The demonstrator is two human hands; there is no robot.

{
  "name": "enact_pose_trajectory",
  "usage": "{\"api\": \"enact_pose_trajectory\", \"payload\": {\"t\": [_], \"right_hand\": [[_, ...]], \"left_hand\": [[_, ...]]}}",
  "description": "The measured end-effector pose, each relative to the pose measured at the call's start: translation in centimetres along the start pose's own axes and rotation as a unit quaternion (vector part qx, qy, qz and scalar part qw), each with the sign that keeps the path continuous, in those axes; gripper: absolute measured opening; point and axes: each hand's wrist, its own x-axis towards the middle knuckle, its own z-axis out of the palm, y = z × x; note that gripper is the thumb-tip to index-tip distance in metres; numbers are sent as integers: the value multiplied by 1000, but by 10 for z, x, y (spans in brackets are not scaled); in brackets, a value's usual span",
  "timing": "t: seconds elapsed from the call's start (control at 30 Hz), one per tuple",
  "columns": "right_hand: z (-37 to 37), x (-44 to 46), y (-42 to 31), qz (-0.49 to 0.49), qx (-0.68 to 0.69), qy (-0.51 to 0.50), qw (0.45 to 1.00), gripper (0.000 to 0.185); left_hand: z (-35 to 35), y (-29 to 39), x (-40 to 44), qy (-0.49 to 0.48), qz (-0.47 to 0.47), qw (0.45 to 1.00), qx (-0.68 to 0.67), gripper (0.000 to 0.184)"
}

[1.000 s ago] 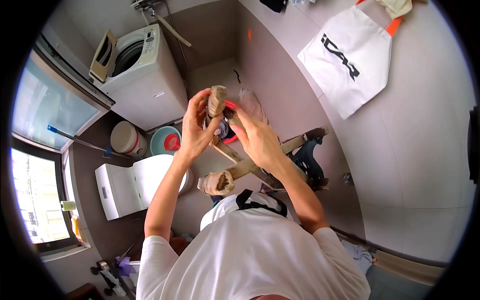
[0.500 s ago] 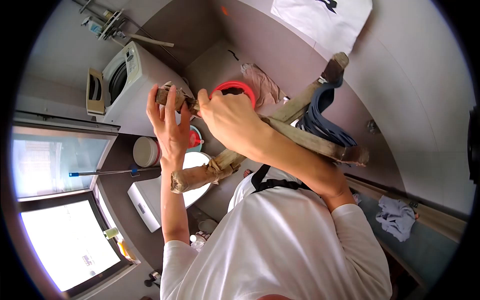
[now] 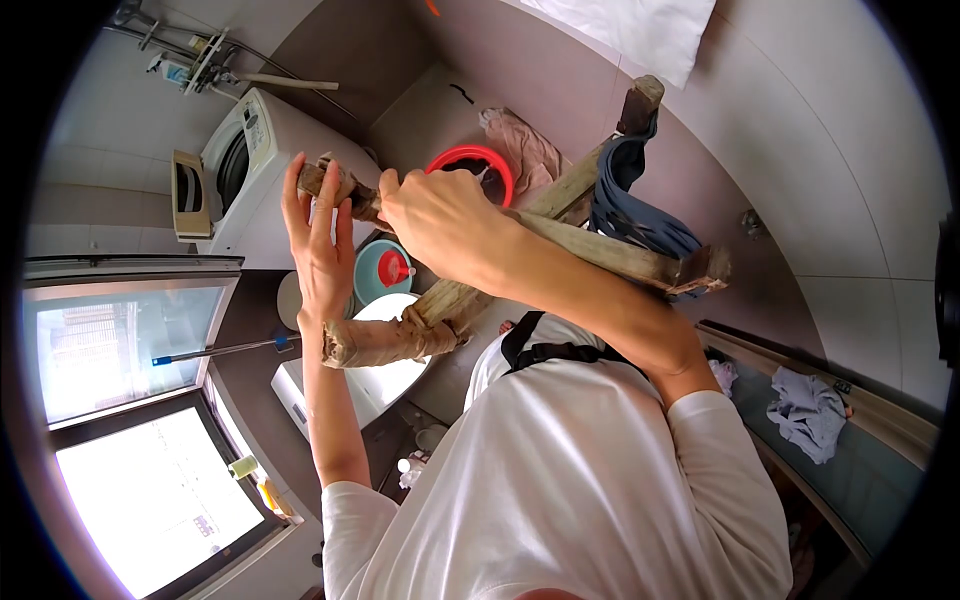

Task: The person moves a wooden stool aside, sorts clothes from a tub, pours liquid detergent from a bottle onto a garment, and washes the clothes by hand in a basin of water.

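Observation:
A worn wooden folding stool (image 3: 600, 248) is held up in front of me, its legs crossed and dark blue straps (image 3: 645, 215) forming the seat at the right. Brown tape, wrinkled and peeling in places, wraps the near bar end (image 3: 375, 343). Another wrapped bar end (image 3: 322, 180) sits within the fingers of my left hand (image 3: 325, 260), which close round it. Beside it, my right hand (image 3: 445, 220) is closed on the same bar, with its fingertips at the ragged tape. The right palm hides part of the bar.
Behind stand a washing machine (image 3: 290, 150), a red basin (image 3: 507, 172) and a teal basin (image 3: 365, 285). A white toilet (image 3: 300, 395) is below left. Pinkish cloth (image 3: 525, 140) lies on the floor; grey cloth (image 3: 810, 410) rests at the right. A mop pole (image 3: 215, 352) crosses the left.
The stool and both hands have shifted slightly left and up in view. The near taped bar end has swung up a little. Both hands keep their hold.

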Motion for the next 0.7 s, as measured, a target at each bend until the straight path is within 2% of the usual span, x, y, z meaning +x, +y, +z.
{"api": "enact_pose_trajectory", "payload": {"t": [0.27,0.47,0.57,0.7], "right_hand": [[2,0,0,-2,-13,24,1000,27],[2,-2,1,-5,31,29,999,26],[3,-1,5,-15,77,20,997,26],[-1,-3,6,9,102,10,995,28]], "left_hand": [[18,8,-6,60,-91,977,-181,52],[29,7,-10,81,-90,964,-238,59],[38,-3,-10,91,-51,969,-225,65],[36,1,-5,57,-16,967,-246,70]]}}
